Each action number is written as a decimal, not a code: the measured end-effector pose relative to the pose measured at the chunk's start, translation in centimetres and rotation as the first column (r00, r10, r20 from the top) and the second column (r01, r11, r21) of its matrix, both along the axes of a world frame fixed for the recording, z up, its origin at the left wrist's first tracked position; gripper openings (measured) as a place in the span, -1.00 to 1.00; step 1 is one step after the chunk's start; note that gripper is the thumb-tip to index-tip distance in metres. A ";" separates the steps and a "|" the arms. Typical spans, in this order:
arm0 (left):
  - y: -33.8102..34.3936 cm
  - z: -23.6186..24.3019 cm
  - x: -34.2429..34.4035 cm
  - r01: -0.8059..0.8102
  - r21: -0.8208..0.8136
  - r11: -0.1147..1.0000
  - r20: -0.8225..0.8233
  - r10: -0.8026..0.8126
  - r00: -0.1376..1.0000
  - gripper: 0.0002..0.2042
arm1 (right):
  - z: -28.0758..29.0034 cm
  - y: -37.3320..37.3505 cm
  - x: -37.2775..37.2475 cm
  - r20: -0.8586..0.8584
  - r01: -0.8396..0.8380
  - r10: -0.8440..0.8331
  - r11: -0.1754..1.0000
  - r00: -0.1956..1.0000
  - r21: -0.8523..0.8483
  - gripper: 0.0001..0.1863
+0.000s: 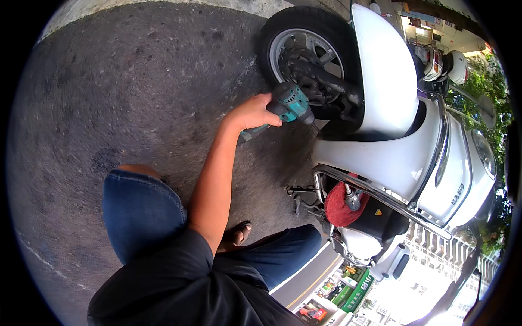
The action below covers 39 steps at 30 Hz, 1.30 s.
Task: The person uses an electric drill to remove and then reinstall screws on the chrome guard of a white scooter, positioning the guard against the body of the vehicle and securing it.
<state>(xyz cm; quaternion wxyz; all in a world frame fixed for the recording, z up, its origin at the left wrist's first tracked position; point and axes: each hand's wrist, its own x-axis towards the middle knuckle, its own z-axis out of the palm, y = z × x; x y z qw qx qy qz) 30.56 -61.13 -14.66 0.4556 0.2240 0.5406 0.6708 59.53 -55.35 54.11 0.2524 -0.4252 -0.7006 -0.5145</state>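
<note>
My left hand grips a teal and black power drill by its body, fingers wrapped round it. The drill's nose points down and right toward the underside of a white scooter fender, beside the front wheel with its black tire and dark fork parts; whether the tip touches anything I cannot tell. Below, the scooter's white front body has chrome trim along it. My right hand is not in view.
I crouch on dark asphalt with a pale edge at upper left; my knees and sandal show. A red mat lies on the scooter's floorboard. Another parked scooter, trees and shopfronts stand along the right and lower right.
</note>
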 end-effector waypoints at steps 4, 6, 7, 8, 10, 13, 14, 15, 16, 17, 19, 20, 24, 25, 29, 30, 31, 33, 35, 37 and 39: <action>0.3 0.0 -0.6 0.076 0.021 0.997 0.076 -0.077 0.994 -0.41 | -4.4 0.3 0.1 -0.066 -0.023 0.018 0.998 0.998 -0.063 -0.32; 0.7 0.5 -1.2 0.100 -0.008 0.995 0.038 -0.100 0.994 -0.41 | -6.5 -0.1 1.0 -0.130 -0.050 0.035 0.992 0.991 -0.111 -0.31; 0.8 0.5 -1.6 0.108 -0.019 0.994 0.029 -0.107 0.994 -0.41 | -8.0 -0.2 0.6 -0.163 -0.072 0.047 0.985 0.986 -0.155 -0.30; 1.0 0.4 -2.1 0.092 -0.026 0.995 -0.013 -0.092 0.996 -0.41 | -10.3 0.2 0.0 -0.199 -0.104 0.060 0.970 0.978 -0.220 -0.30; 1.1 0.3 -3.5 0.054 -0.043 0.998 -0.105 -0.058 0.993 -0.42 | -17.4 1.1 -0.6 -0.346 -0.200 0.051 0.890 0.937 -0.410 -0.29; 2.6 0.0 -4.5 0.054 -0.057 0.997 -0.234 -0.066 0.970 -0.44 | -31.5 2.1 -0.6 -0.610 -0.389 -0.177 0.627 0.772 -0.675 -0.27; 3.5 0.3 -4.4 0.067 -0.065 0.996 -0.280 -0.083 0.956 -0.45 | -36.6 1.7 -0.3 -0.667 -0.460 -0.307 0.532 0.679 -0.711 -0.26; 4.1 0.4 -4.2 0.099 -0.042 0.994 -0.241 -0.106 0.965 -0.45 | -42.0 1.2 -0.4 -0.690 -0.532 -0.435 0.440 0.578 -0.723 -0.26; 3.7 0.9 -4.8 0.128 -0.024 0.991 -0.201 -0.130 0.971 -0.46 | -46.8 0.9 -0.9 -0.681 -0.590 -0.548 0.370 0.485 -0.718 -0.25; 3.8 1.3 -5.0 0.164 0.004 0.986 -0.170 -0.161 0.972 -0.47 | -51.6 0.3 -1.2 -0.654 -0.642 -0.651 0.320 0.385 -0.697 -0.25; 3.2 1.3 -5.9 0.173 0.041 0.984 -0.198 -0.162 0.967 -0.48 | -59.9 -1.1 -2.6 -0.580 -0.716 -0.777 0.259 0.245 -0.649 -0.24; 2.5 0.7 -6.5 0.163 0.050 0.985 -0.211 -0.149 0.966 -0.49 | -63.3 -1.3 -3.4 -0.530 -0.743 -0.826 0.228 0.195 -0.629 -0.23; 2.7 -0.8 -6.0 0.171 0.062 0.983 -0.116 -0.163 0.980 -0.48 | -71.4 -2.8 -3.4 -0.407 -0.790 -0.910 0.197 0.072 -0.580 -0.21; 2.5 -0.9 -6.0 0.173 0.052 0.983 -0.077 -0.169 0.983 -0.49 | -72.4 -2.8 -3.0 -0.362 -0.811 -0.930 0.161 0.067 -0.562 -0.19; 5.1 -2.1 -4.7 0.216 0.067 0.974 -0.151 -0.204 0.967 -0.50 | -72.9 -2.3 0.0 -0.250 -0.854 -0.968 0.103 0.033 -0.509 -0.08; 4.5 -2.1 -5.5 0.212 0.060 0.975 -0.136 -0.202 0.970 -0.49 | -73.1 -2.3 -0.4 -0.204 -0.876 -0.978 0.057 0.048 -0.479 -0.05; 4.7 -2.3 -5.6 0.229 0.069 0.971 -0.114 -0.220 0.969 -0.49 | -73.1 -2.1 -0.3 -0.180 -0.884 -0.983 0.048 0.042 -0.466 -0.04; 4.8 -2.4 -6.0 0.241 0.068 0.968 -0.107 -0.233 0.967 -0.49 | -73.4 -1.7 -0.3 -0.130 -0.900 -0.991 0.029 0.031 -0.435 -0.03; 5.4 -2.1 -6.6 0.255 0.066 0.965 -0.136 -0.245 0.960 -0.50 | -73.7 -1.4 -0.3 -0.095 -0.914 -0.995 0.039 -0.001 -0.405 -0.01; 6.2 -2.3 -6.7 0.276 0.060 0.959 -0.223 -0.257 0.940 -0.53 | -73.9 -1.2 -0.4 -0.096 -0.914 -0.995 0.067 -0.031 -0.400 -0.03; 6.5 -2.2 -6.9 0.308 0.030 0.951 -0.263 -0.289 0.920 -0.55 | -73.5 -1.4 -1.5 -0.119 -0.903 -0.992 0.096 -0.051 -0.418 -0.07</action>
